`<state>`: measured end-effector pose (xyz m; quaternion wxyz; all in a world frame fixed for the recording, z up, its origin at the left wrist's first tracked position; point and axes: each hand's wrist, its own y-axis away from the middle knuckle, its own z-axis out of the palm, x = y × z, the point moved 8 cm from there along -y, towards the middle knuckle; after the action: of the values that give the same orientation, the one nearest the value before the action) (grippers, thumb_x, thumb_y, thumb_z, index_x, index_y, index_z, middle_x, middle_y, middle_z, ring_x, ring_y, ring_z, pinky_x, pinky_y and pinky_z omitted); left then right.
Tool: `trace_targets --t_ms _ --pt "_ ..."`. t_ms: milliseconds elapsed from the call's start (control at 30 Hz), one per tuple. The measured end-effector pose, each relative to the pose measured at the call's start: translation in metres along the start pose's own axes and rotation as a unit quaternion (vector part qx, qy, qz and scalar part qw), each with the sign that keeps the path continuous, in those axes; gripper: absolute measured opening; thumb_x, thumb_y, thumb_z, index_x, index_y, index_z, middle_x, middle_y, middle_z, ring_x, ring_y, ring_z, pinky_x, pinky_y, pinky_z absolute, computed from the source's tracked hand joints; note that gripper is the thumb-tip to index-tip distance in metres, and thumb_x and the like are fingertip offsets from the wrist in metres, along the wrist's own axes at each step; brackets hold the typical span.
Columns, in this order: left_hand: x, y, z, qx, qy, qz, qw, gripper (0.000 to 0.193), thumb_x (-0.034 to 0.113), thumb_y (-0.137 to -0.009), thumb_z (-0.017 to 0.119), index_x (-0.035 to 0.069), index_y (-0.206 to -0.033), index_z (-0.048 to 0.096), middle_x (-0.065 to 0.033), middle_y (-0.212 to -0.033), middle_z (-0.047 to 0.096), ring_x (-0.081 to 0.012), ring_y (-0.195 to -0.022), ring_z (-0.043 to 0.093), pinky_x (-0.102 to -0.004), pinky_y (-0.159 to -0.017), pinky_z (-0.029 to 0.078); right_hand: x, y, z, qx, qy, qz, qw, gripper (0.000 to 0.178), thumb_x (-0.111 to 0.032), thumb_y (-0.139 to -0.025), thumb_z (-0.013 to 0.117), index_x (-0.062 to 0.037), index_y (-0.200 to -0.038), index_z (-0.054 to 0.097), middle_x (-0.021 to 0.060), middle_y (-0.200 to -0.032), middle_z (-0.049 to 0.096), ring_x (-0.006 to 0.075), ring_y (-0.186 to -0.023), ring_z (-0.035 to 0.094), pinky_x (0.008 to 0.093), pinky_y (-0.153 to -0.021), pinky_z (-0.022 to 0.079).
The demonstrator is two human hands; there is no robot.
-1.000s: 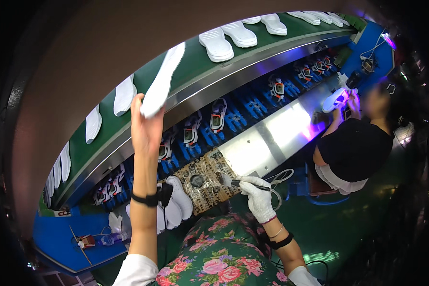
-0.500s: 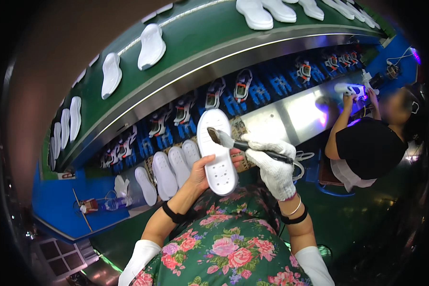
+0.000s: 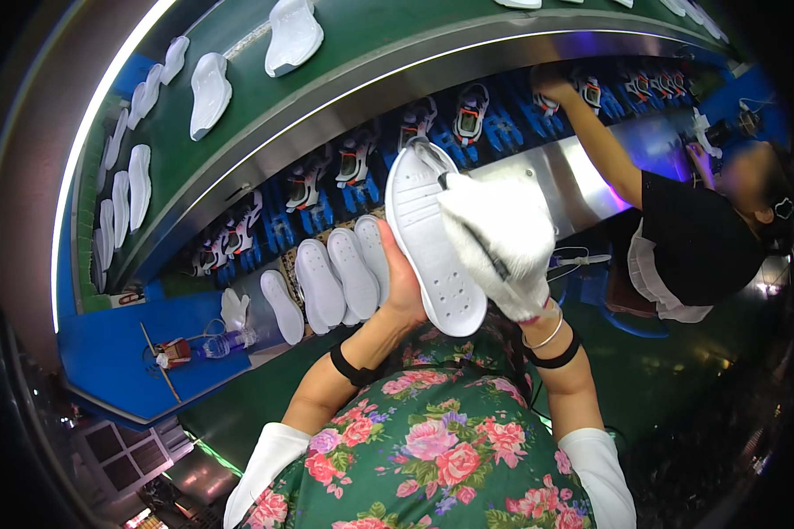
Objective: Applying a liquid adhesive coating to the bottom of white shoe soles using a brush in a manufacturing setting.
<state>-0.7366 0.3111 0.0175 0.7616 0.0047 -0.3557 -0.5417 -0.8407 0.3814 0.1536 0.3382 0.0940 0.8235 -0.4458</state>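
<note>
A white shoe sole (image 3: 419, 227) with grooves and small holes stands tilted in front of me. My bare left hand (image 3: 403, 284) grips it along its left edge, the thumb side showing and the other fingers hidden behind. Over the sole's right side, my right hand (image 3: 503, 234), in a white knitted glove, is closed round the dark handle of a brush (image 3: 429, 161). The brush's head lies at the upper end of the sole and is partly blurred. Just left of the held sole, several more white soles (image 3: 320, 284) lean in a row.
A green conveyor belt (image 3: 247, 132) carrying white soles runs above a metal edge. Below it, shoe-shaped pieces (image 3: 355, 162) sit along blue holders. To the right a co-worker (image 3: 692, 229) in black reaches toward them. A blue table (image 3: 115, 370) with a bottle (image 3: 225, 344) is at left.
The brush has moved up to the sole's top end. My right hand has come over the sole, which now tilts more. The co-worker has stretched an arm toward the holders.
</note>
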Motion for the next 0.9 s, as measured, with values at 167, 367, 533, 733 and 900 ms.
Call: trace_targets --t_ms 167,367,533,733,900 --pt "0.000 -0.001 -0.019 0.041 -0.041 -0.025 0.998 0.097 0.083 -0.091 0.019 0.010 -0.152 0.033 -0.0130 -0.147 0.048 -0.0281 -0.133 0.050 -0.0430 -0.112 0.039 -0.022 0.013 0.016 -0.042 -0.022 -0.029 0.998 0.026 -0.001 -0.071 0.077 -0.0030 -0.097 0.076 0.0145 -0.095 0.074 0.0284 -0.083 0.071 0.0352 -0.077 0.055" --pt "0.011 0.002 0.017 -0.253 0.196 -0.052 0.946 0.098 0.084 -0.090 0.022 0.009 -0.151 0.035 -0.0132 -0.144 0.050 -0.0277 -0.131 0.052 -0.0436 -0.111 0.042 0.015 0.013 0.004 0.047 -0.113 0.054 0.991 0.026 -0.001 -0.074 0.075 -0.0042 -0.100 0.074 0.0128 -0.105 0.074 0.0269 -0.089 0.070 0.0349 -0.079 0.056" --pt "0.013 0.000 -0.037 0.071 -0.113 0.014 0.991 0.099 0.085 -0.089 0.018 0.008 -0.148 0.038 -0.0156 -0.139 0.054 -0.0283 -0.126 0.056 -0.0422 -0.106 0.047 -0.008 0.017 0.028 -0.086 -0.148 -0.007 0.985 0.031 -0.004 -0.070 0.076 -0.0071 -0.101 0.075 0.0128 -0.104 0.074 0.0271 -0.088 0.070 0.0364 -0.079 0.056" --pt "0.016 -0.010 -0.008 -0.169 0.026 -0.041 0.984 0.100 0.087 -0.087 0.019 0.009 -0.146 0.041 -0.0141 -0.136 0.056 -0.0275 -0.124 0.057 -0.0423 -0.107 0.046 0.009 0.010 0.014 -0.037 -0.094 0.026 0.995 0.030 -0.004 -0.069 0.077 -0.0063 -0.098 0.075 0.0140 -0.103 0.073 0.0291 -0.089 0.069 0.0364 -0.078 0.056" --pt "0.033 -0.013 -0.040 0.043 -0.146 0.020 0.988 0.100 0.087 -0.087 0.022 0.010 -0.147 0.041 -0.0130 -0.140 0.054 -0.0268 -0.126 0.055 -0.0427 -0.108 0.044 0.000 0.020 0.031 -0.096 -0.197 0.019 0.975 0.025 -0.005 -0.073 0.077 -0.0070 -0.098 0.075 0.0121 -0.100 0.074 0.0293 -0.086 0.069 0.0358 -0.077 0.056"
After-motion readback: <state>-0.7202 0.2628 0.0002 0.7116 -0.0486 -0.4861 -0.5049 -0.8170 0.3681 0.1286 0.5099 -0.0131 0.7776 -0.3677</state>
